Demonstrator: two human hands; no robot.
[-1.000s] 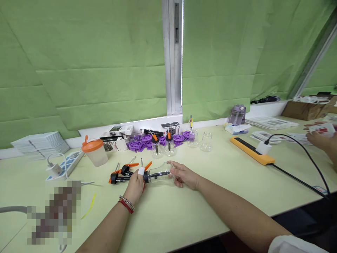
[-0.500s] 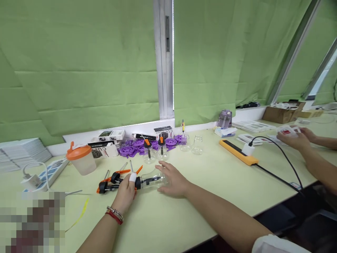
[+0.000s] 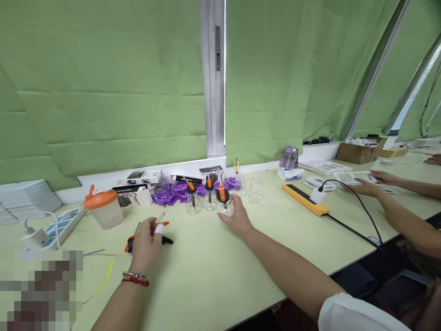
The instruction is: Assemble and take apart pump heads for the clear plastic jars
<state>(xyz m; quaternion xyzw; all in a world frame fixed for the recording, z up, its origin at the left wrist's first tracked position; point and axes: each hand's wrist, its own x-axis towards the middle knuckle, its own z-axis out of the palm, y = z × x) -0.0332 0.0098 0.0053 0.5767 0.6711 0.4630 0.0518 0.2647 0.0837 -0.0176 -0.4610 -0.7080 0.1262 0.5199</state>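
Observation:
My right hand (image 3: pixel 237 216) is closed around a clear glass bottle (image 3: pixel 225 210) with a black-and-orange top (image 3: pixel 223 193). The bottle is upright, close to two similar glass bottles with black-and-orange tops (image 3: pixel 193 200) at its left. My left hand (image 3: pixel 147 243), its thumb tip wrapped in white, curls over loose black-and-orange bottle tops (image 3: pixel 129 243) with metal spouts. The fingers seem closed on one bottle top (image 3: pixel 167 240), mostly hidden beneath them. A glass bottle without a top (image 3: pixel 255 191) stands to the right.
Purple plastic parts (image 3: pixel 168 195) and small boxes (image 3: pixel 138 195) lie along the wall. An orange-lidded cup (image 3: pixel 105 209) and a white-blue power strip (image 3: pixel 67 225) are left. An orange power strip (image 3: pixel 305 200) with a cable lies right. Another person's hands (image 3: pixel 361 186) hold white cards (image 3: pixel 344 178).
My right hand has carried the glass bottle away from my left hand and set it upright beside the others. My left hand has moved left over the loose bottle tops.

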